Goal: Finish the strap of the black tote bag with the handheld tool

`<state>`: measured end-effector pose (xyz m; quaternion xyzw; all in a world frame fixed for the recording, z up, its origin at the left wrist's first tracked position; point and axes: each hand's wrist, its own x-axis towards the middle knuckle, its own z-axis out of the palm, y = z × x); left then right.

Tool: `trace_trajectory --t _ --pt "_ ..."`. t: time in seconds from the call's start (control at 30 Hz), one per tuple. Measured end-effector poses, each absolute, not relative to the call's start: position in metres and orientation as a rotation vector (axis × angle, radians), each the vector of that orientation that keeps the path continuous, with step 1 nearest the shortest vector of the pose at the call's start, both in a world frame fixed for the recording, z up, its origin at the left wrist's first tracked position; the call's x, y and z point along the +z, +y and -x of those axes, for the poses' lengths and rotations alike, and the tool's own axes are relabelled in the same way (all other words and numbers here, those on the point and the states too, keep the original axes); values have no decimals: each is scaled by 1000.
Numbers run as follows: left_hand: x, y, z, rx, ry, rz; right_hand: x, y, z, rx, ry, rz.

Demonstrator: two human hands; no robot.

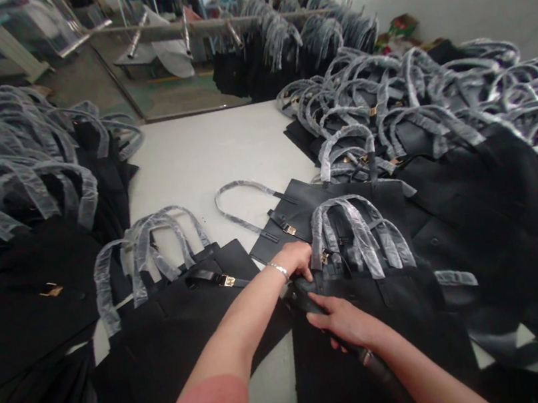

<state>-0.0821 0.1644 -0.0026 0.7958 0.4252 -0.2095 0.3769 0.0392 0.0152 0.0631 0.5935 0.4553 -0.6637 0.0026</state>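
Observation:
Near the middle of the head view, my left hand (298, 259), with a bracelet at its wrist, curls closed on the upper left edge of a black bag (371, 341). The bag lies flat, its handles (365, 234) wrapped in clear plastic. Just below, my right hand (340, 319) is closed around a black tube-shaped tool (373, 359) with a metal band. Its front end points toward my left hand, and its back runs down to the bottom edge. What kind of tool it is, I cannot make out. My left fingertips are partly hidden.
Another black bag (187, 328) with a gold clasp lies left, under my left forearm. One more bag (279, 217) lies beyond my hands. Heaped bags (468, 151) fill the right, and stacked bags (40, 262) the left. A metal rail (203, 28) crosses behind the white table (191, 152).

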Motion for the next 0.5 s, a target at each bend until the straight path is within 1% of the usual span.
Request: trace_trajectory --t 0.27,0.37,0.43,0.5 --pt "-9 163 85 -474 1127 -2053 61 19 -28 -1998 1561 -1968" --pt "-10 163 87 -489 1123 -2009 65 9 -36 -1973 1572 -1882" --pt "-9 162 88 -500 1127 -1979 69 -2 -43 -1881 1659 -1826" --pt "-5 159 90 -491 1159 -1985 74 -13 -48 -1715 1845 -1813"
